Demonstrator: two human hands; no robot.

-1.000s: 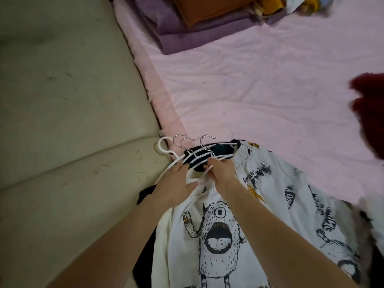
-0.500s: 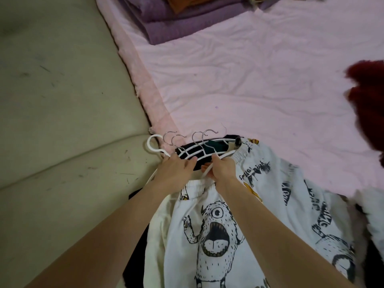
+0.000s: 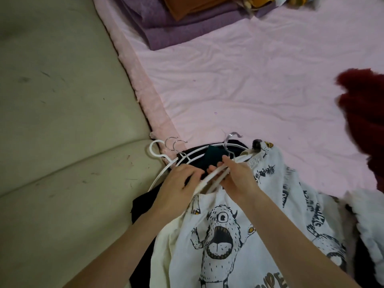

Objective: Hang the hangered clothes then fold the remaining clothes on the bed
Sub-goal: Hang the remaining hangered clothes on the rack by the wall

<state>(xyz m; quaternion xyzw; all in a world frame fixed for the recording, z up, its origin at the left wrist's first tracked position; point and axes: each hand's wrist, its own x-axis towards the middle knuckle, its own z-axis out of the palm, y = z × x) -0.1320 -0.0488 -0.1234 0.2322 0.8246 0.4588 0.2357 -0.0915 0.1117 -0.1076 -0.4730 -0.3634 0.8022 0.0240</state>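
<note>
Left hand (image 3: pixel 178 186) fingers curled on white hangers (image 3: pixel 176 161), hooks at 11 o'clock of it. Right hand (image 3: pixel 239 177) fingers pinched on one hanger's neck at 12. Monster-print shirt (image 3: pixel 218 235) below, at bed (image 3: pixel 249 80) edge.

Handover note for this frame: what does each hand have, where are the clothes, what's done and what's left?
Left hand: grip closed on the white hangers.
Right hand: grip pinching one hanger's arm.
The monster-print shirt and dark garments lie bunched at the edge of the pink bed.
Done: nothing hung yet.
Left: carry the hangered clothes off and hang them, then fold the rest, including the red garment.
</note>
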